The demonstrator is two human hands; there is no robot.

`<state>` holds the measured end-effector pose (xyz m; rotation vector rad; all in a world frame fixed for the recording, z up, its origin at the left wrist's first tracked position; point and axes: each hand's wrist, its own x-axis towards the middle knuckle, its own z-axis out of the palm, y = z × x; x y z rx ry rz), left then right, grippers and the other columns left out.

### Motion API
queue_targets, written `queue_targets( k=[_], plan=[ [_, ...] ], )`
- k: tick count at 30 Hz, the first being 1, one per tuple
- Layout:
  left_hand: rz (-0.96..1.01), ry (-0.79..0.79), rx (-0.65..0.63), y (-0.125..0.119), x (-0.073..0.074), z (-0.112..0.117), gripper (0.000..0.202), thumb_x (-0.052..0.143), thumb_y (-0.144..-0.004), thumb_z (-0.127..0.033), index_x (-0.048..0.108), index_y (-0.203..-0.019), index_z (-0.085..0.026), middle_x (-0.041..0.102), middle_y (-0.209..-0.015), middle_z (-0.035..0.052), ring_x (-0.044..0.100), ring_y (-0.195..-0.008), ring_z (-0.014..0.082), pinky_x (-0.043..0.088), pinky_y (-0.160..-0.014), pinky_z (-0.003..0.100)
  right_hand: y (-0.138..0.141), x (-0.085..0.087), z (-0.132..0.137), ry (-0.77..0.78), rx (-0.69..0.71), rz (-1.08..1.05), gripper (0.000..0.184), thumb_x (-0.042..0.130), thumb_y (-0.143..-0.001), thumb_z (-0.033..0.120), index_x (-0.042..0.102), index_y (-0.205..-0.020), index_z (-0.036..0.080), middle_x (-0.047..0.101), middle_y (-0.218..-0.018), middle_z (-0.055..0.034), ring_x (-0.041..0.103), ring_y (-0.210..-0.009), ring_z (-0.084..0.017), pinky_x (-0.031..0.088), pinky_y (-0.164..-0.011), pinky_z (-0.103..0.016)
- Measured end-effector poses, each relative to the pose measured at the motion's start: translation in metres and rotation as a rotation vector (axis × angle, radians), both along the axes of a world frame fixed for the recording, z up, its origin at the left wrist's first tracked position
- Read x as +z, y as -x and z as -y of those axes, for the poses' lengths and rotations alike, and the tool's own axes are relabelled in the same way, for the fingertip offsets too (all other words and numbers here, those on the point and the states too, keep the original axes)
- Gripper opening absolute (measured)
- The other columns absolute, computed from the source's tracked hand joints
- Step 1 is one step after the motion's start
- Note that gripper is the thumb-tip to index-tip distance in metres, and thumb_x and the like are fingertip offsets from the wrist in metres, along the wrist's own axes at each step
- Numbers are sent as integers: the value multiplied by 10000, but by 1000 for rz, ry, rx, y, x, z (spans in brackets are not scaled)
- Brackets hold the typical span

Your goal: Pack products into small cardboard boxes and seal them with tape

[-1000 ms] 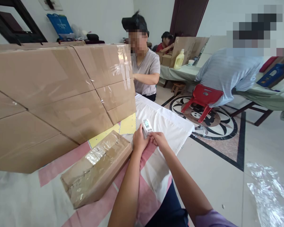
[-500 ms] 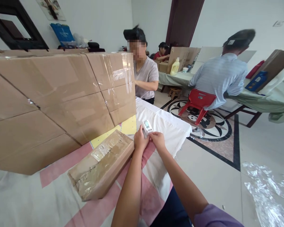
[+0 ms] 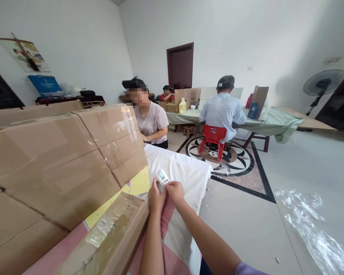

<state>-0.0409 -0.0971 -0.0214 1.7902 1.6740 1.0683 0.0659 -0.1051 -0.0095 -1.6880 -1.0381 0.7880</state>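
Between my two hands is a small white box [image 3: 162,177] with a greenish picture and a dark printed patch on its upper face. My left hand [image 3: 156,196] is wrapped round its left and lower side. The fingers of my right hand [image 3: 174,190] pinch its near right corner. Both hands are above the cloth-covered table [image 3: 183,172]. Just left of my left forearm lies a long brown carton [image 3: 117,233] closed with clear tape. What is under the white box is hidden by my hands.
A wall of taped cardboard boxes [image 3: 65,160] stands along the table's left. Behind it sits a person in a light shirt [image 3: 151,118]. Another person [image 3: 222,110] sits on a red chair [image 3: 213,133] at a green-covered table. Clear plastic film [image 3: 312,225] lies on the floor at right.
The camera view has tilted up and turned right, so the room appears shifted lower and to the left. Both hands keep their hold on the white box.
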Motion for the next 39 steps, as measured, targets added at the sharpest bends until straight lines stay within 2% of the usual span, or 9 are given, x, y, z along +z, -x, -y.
queue_targets(
  k=[5,9,13,16,19,22,28,33,39],
  plan=[
    [20,-105,28,-1,0,2,676,626,-835,-374,456,-1454,-162,662,-1306,166,622,-1225,303,490,-1012,384,-3,1,4,-119,25,0,106,571,-687,281,632,-621,226,670,-590,-26,629,-600,-221,426,-588,-296],
    [39,-185,38,-2,3,4,486,636,-850,-403,632,-1295,-208,663,-1132,132,636,-1111,296,506,-975,402,-19,1,-2,-255,41,-2,93,543,-724,349,545,-730,256,623,-641,-14,593,-642,-237,456,-632,-335],
    [96,-165,61,-5,6,6,376,693,-793,-359,717,-1144,-228,628,-1094,119,618,-1096,304,487,-1000,430,-31,3,-22,-344,129,-14,174,528,-780,400,571,-846,245,677,-868,-63,634,-888,-273,507,-848,-400],
    [170,-111,85,-7,9,3,350,719,-751,-355,747,-1084,-249,619,-1092,104,604,-1129,302,464,-1045,432,-27,3,-43,-375,218,-57,315,535,-818,458,618,-1007,220,690,-1125,-107,608,-1141,-292,457,-1038,-436],
    [270,-11,143,-8,12,-4,303,725,-716,-350,776,-982,-214,641,-1083,120,617,-1129,312,464,-1053,434,-17,0,-61,-377,307,-143,469,507,-862,551,611,-1168,211,642,-1322,-129,556,-1294,-296,416,-1120,-459],
    [385,104,175,-7,15,-13,254,723,-683,-343,785,-873,-187,701,-1029,125,669,-1049,303,522,-952,394,-11,-4,-69,-370,386,-227,577,504,-877,636,600,-1277,231,588,-1443,-123,505,-1386,-288,389,-1166,-458],
    [574,260,127,-9,25,-21,262,706,-687,-459,710,-652,-199,696,-649,48,698,-747,287,550,-690,377,-11,-15,-63,-327,463,-342,708,493,-894,726,521,-1444,280,403,-1617,-69,299,-1532,-270,229,-1263,-468],
    [660,277,118,-17,30,-24,229,718,-639,-418,632,-535,-233,643,-568,22,692,-768,293,550,-700,368,-4,-23,-67,-314,459,-316,824,468,-871,778,449,-1499,245,351,-1639,-97,247,-1551,-267,158,-1287,-443],
    [769,286,116,-25,33,-22,219,675,-654,-400,615,-535,-226,668,-614,47,701,-777,288,553,-740,374,3,-22,-64,-352,408,-261,754,422,-949,673,359,-1547,218,425,-1576,-139,365,-1491,-257,270,-1247,-433]
  ],
)
